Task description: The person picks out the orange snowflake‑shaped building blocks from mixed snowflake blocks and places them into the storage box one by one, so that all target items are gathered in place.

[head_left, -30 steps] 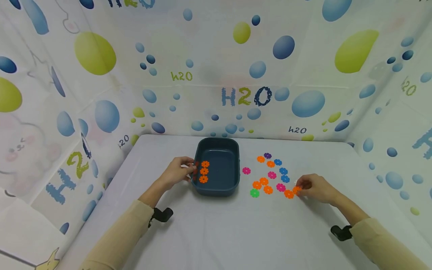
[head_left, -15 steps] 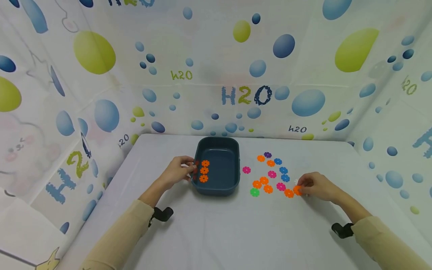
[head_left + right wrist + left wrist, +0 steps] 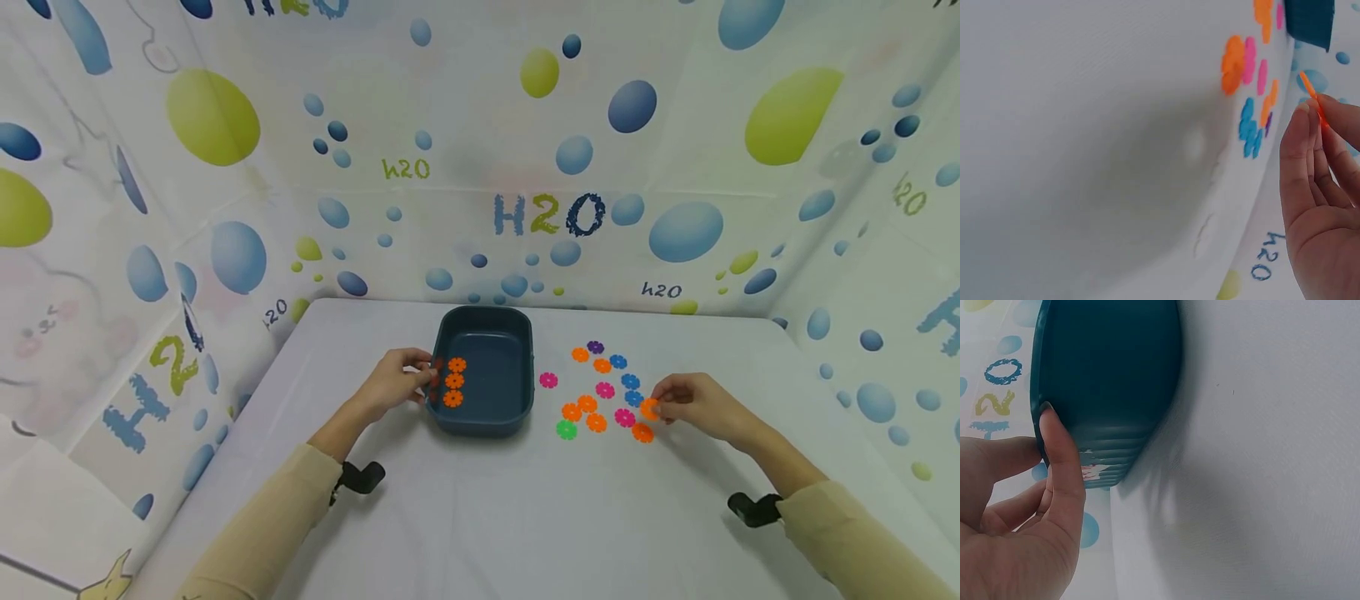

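My left hand (image 3: 393,379) pinches the left rim of a dark teal rectangular tub (image 3: 497,383), thumb and fingers on either side of the wall. The left wrist view shows this grip on the tub wall (image 3: 1110,369) closely. Inside the tub, three orange flower-shaped discs (image 3: 453,381) lie in a row along the left side. My right hand (image 3: 697,404) pinches another orange flower-shaped disc (image 3: 649,409) between thumb and fingertips. In the right wrist view, that thin held disc (image 3: 1308,86) is seen edge-on, raised off the table.
Right of the tub, flower-shaped discs lie scattered on the white tablecloth (image 3: 480,517): several orange, several blue, pink ones (image 3: 604,390), one purple (image 3: 596,347) and one green (image 3: 567,430). Faint pale outlines (image 3: 1204,234) show on the cloth in the right wrist view. Patterned curtains surround the table.
My right hand has lifted the orange disc from the cloth and moved slightly up and left with it. My left hand keeps its place on the tub rim.
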Demonstrator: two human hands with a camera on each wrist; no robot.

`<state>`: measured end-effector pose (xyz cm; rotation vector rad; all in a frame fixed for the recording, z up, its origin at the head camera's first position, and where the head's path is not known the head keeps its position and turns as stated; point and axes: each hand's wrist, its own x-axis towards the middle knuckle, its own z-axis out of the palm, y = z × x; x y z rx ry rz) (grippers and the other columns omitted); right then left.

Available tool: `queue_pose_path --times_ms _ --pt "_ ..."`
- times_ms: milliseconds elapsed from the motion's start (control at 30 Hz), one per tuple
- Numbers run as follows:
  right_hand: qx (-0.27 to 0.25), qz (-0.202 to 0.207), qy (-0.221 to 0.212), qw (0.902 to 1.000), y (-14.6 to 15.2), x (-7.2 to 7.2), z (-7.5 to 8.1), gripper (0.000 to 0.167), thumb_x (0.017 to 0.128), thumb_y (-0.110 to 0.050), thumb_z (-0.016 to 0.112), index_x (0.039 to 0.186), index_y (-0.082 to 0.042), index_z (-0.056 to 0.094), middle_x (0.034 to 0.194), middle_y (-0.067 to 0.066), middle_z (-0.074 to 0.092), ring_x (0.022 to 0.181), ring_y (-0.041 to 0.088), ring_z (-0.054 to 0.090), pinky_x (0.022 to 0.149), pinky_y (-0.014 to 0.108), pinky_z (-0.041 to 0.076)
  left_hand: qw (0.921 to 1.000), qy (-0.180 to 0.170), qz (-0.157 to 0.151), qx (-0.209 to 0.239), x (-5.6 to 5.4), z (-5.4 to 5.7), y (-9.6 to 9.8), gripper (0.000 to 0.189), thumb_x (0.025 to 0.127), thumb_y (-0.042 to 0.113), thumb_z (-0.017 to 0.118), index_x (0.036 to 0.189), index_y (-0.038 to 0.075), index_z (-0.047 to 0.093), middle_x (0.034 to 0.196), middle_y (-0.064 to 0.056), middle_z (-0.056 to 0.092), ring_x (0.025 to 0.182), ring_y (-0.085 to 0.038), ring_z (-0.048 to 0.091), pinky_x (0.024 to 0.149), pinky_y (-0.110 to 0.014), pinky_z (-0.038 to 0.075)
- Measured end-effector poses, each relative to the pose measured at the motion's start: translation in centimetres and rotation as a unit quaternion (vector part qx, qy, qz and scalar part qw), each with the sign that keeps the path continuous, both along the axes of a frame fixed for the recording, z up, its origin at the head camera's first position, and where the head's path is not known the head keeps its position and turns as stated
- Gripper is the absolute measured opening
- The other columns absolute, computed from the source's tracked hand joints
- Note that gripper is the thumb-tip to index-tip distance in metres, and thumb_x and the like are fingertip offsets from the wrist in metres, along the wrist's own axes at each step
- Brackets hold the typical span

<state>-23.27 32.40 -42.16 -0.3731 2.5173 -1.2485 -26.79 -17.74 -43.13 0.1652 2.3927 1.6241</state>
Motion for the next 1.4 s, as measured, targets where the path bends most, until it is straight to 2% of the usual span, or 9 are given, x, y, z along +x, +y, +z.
queue_pose_path --times_ms 333,600,867,1100,1233,1400 --pt "-0.025 0.006 0.028 0.9993 -3.5 -0.4 2.1 0.026 0.099 -0.016 0.070 0.118 0.001 0.064 0.101 0.014 0.069 0.091 0.038 0.067 0.082 0.033 0.062 1.0000 0.004 -0.001 0.003 0.1 0.1 0.0 0.041 0.103 0.008 0.060 0.138 -0.011 0.052 0.111 -0.018 0.056 0.086 -0.022 0.064 0.068 -0.032 0.063" --pt "-0.047 0.027 0.039 0.9978 -6.8 -1.1 2.5 0.022 0.098 -0.016 0.071 0.112 0.000 0.066 0.101 0.016 0.070 0.094 0.045 0.066 0.084 0.035 0.062 1.0000 0.003 -0.002 0.007 0.1 0.1 0.1 0.040 0.103 0.008 0.060 0.137 -0.012 0.052 0.109 -0.017 0.055 0.088 -0.023 0.065 0.068 -0.033 0.063" --pt "-0.058 0.044 0.060 0.9955 -10.3 -1.7 3.8 0.018 0.097 -0.013 0.071 0.112 -0.003 0.067 0.099 0.015 0.070 0.088 0.033 0.069 0.081 0.028 0.061 1.0000 0.000 0.004 0.006 0.1 0.0 0.0 0.038 0.103 0.007 0.060 0.137 -0.010 0.053 0.109 -0.017 0.056 0.088 -0.024 0.066 0.068 -0.032 0.063" --pt "-0.075 0.047 0.071 0.9935 -13.9 -2.5 5.1 0.018 0.099 -0.013 0.069 0.113 -0.002 0.067 0.101 0.021 0.070 0.089 0.036 0.069 0.078 0.027 0.061 0.9999 0.008 -0.004 0.009 0.2 0.3 -0.1 0.042 0.103 0.008 0.061 0.138 -0.013 0.050 0.109 -0.017 0.055 0.089 -0.023 0.063 0.068 -0.036 0.064" --pt "-0.099 0.041 0.065 0.9922 -16.3 -3.2 5.1 0.019 0.098 -0.013 0.070 0.113 -0.001 0.068 0.101 0.021 0.070 0.090 0.037 0.068 0.079 0.029 0.060 0.9999 0.010 -0.004 0.009 0.2 0.3 0.0 0.042 0.103 0.008 0.060 0.138 -0.013 0.050 0.109 -0.018 0.056 0.089 -0.023 0.063 0.068 -0.038 0.064" --pt "-0.124 0.028 0.055 0.9903 -18.8 -4.4 4.2 0.018 0.098 -0.009 0.068 0.113 0.001 0.067 0.099 0.016 0.070 0.092 0.041 0.068 0.082 0.036 0.062 0.9999 0.007 -0.002 0.009 0.3 0.2 0.1 0.041 0.103 0.008 0.061 0.137 -0.012 0.051 0.109 -0.017 0.056 0.088 -0.023 0.063 0.067 -0.036 0.063"
